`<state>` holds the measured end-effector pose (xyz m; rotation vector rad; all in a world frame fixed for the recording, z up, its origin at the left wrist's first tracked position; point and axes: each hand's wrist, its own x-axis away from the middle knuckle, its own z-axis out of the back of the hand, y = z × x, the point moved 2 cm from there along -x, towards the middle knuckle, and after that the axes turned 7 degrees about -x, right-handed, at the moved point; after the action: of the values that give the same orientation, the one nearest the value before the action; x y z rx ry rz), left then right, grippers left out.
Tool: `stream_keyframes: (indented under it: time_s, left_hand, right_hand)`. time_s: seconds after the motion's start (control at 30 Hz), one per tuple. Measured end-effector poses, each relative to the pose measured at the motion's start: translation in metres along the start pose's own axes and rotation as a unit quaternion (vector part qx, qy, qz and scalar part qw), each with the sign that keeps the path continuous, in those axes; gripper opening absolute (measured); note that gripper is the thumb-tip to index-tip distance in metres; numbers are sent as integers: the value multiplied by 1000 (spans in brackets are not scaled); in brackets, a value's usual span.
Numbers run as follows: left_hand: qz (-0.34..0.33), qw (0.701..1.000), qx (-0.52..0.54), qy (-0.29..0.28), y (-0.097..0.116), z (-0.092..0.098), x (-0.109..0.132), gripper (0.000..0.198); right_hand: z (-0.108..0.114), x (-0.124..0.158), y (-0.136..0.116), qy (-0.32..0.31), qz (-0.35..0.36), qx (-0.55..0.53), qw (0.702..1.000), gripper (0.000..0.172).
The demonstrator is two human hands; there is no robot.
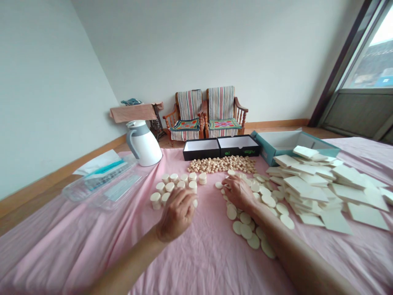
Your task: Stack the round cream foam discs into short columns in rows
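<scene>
My left hand (177, 213) is closed beside the short stacks of round wooden discs (160, 187), its fingers curled. A pale wooden disc (195, 203) shows at its fingertips; how many discs are in its grasp is hidden. Over the near-left edge of the loose pile of wooden discs (245, 230) reaches my right hand (238, 191). Its fingers are bent down and pinched on a disc there, mostly covered by the hand. One single disc (218, 185) lies just left of those fingers.
Small wooden beads (221, 164) spread before two black open boxes (201, 157). Square wooden boards (307, 180) heap at right by a teal box (270, 153). A white jug (147, 145) and clear plastic cases (101, 184) stand left on the pink cloth (129, 246).
</scene>
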<state>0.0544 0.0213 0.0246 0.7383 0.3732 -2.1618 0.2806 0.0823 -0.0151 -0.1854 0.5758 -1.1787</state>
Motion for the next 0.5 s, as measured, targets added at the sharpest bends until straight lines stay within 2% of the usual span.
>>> stream_keyframes:
  time_s: [0.1, 0.2, 0.37, 0.43, 0.5]
  left_hand:
    - [-124, 990, 36, -58, 22, -12, 20, 23]
    - [-192, 976, 30, -101, 31, -21, 28, 19]
    - [-173, 974, 42, -141, 25, -29, 30, 15]
    - [-147, 980, 52, -127, 20, -26, 29, 16]
    - [-108, 988, 64, -86, 14, -20, 28, 18]
  right_hand:
    - [-1, 1, 0, -8, -1, 6, 1000, 20]
    - [-1, 2, -1, -9, -7, 13, 1000, 20]
    - [0, -1, -8, -27, -30, 40, 998, 21]
    - [0, -6, -13, -48, -37, 60, 996, 20]
    - [-1, -12, -18, -74, -37, 81, 993, 20]
